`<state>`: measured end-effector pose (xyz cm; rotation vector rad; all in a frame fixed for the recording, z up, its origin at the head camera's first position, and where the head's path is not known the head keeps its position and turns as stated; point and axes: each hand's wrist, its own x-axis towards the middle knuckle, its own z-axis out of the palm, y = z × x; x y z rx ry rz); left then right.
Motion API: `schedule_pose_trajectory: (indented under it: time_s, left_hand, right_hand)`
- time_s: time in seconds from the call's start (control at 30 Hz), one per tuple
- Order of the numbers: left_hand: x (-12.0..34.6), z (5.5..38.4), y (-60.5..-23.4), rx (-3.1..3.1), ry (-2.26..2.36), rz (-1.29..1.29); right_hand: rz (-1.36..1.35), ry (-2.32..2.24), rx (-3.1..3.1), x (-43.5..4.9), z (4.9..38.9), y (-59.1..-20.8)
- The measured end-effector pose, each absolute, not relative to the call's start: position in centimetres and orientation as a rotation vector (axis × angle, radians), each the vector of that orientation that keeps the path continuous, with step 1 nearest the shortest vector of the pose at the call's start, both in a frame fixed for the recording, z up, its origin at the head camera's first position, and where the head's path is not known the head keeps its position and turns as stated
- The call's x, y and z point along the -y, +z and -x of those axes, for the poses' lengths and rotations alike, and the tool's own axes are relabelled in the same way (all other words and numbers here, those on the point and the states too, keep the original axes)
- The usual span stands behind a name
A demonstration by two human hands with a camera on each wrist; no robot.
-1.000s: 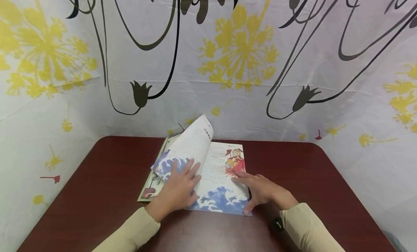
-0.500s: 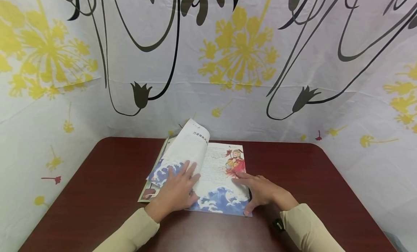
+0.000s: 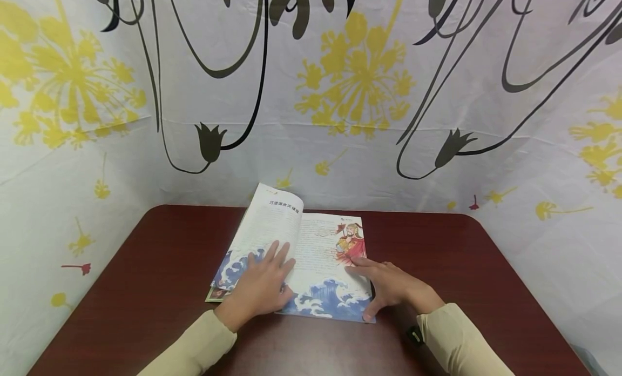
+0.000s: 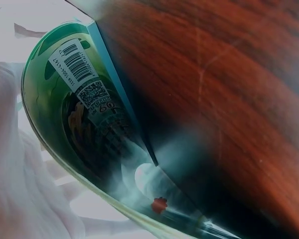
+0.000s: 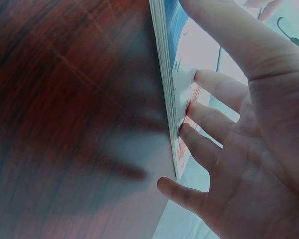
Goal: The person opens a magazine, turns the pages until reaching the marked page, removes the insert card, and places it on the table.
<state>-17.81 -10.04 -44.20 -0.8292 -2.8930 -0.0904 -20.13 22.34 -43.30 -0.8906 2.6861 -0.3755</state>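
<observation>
An open magazine (image 3: 318,238) lies on the table, its pages printed with text and blue waves; a red-robed figure (image 3: 351,241) decorates the right page. Across the lower left page (image 3: 257,225) rests my left hand (image 3: 259,284), fingers spread. That page's top bows upward near the fold. In the left wrist view the magazine's green cover (image 4: 40,89), with a barcode (image 4: 74,64), curves up off the table beside the palm. My right hand (image 3: 396,284) touches the right page with spread fingertips, its thumb at the lower right corner. In the right wrist view the page edges (image 5: 162,64) form a thin stack.
The dark red-brown table (image 3: 437,246) extends around the magazine on both sides. A pale cloth (image 3: 350,165) with yellow flowers and dark vines hangs behind it and along both sides. A dark band (image 3: 415,334) shows at the right sleeve.
The left page has swung down to the left, covering most of the page beneath it. My left hand has shifted slightly left on it; my right hand has stayed in place.
</observation>
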Motion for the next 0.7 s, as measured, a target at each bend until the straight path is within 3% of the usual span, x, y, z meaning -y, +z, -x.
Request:
schedule_pose_trajectory:
  time_s: [0.7]
  left_hand:
    - [10.01, 17.87, -44.12, 3.06, -0.284, 0.734]
  right_hand:
    - [0.937, -0.366, -2.7, -22.38, 20.28, -43.45]
